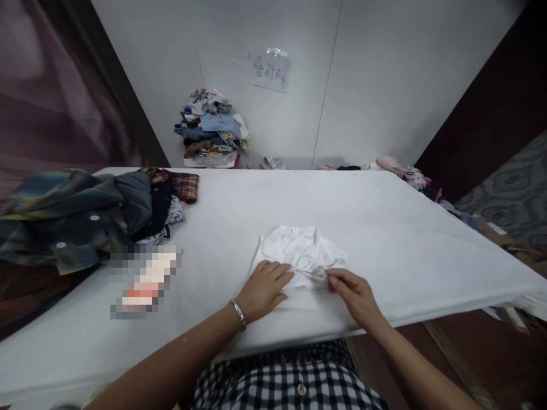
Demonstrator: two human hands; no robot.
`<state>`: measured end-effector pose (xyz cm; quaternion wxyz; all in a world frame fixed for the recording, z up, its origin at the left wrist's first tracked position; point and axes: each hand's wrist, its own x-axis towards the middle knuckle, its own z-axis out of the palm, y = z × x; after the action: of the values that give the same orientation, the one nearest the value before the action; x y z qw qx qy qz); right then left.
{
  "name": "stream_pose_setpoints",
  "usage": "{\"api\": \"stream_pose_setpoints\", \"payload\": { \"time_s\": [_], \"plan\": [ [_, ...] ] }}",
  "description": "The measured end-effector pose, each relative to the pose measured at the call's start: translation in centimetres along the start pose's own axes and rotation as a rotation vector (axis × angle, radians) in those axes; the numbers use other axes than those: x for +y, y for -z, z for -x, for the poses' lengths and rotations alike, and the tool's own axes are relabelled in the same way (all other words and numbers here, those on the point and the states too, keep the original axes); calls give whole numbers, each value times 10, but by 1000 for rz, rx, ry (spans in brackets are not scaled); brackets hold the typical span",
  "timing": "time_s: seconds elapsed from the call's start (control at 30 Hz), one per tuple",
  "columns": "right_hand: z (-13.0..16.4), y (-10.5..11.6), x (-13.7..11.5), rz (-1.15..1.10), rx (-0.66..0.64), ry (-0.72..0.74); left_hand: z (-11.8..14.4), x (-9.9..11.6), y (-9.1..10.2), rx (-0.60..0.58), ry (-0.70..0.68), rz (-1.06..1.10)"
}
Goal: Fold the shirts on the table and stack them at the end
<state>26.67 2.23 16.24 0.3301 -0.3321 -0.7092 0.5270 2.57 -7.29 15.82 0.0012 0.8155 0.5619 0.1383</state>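
A crumpled white shirt (294, 247) lies bunched on the white-covered table in front of me, partly folded over itself. My left hand (265, 289) rests flat on its near left edge, fingers stretched out and palm down. With thumb and fingers closed, my right hand (351, 289) pinches a bit of the fabric at the near right edge. A silvery bracelet circles my left wrist.
At the left, a heap of dark plaid and grey clothes (72, 216) covers the table (384, 228). A phone-like object (145, 282), blurred out, lies near it. A tall clothes stack (217, 125) stands behind the far edge. More clothes (401, 168) lie at the far right.
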Motion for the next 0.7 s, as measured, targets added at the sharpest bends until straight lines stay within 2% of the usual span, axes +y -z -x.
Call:
{"api": "stream_pose_setpoints", "payload": {
  "time_s": [0.1,0.13,0.2,0.27,0.37,0.47,0.53,0.63,0.7],
  "plan": [
    [24,-14,1,-418,-126,-498,-13,-7,-5,-41,17,-17],
    [29,-18,0,-517,-150,-597,-18,-9,-5,-42,38,-17],
    [32,-25,-1,-660,-167,-691,-27,-9,-2,-7,94,-9],
    [26,-29,-2,-774,-155,-697,-34,-2,4,51,125,0],
    [7,-37,0,-928,-90,-606,-36,17,5,55,58,-10],
    [-12,-51,5,-970,35,-531,-33,35,-3,2,-6,-31],
    [-20,-63,10,-937,149,-503,-30,41,-10,8,12,-39],
    [-29,-74,19,-907,285,-466,-29,42,-11,88,29,-70],
    [-36,-70,22,-899,300,-445,-28,39,-6,193,-31,-105]
  ]
}}
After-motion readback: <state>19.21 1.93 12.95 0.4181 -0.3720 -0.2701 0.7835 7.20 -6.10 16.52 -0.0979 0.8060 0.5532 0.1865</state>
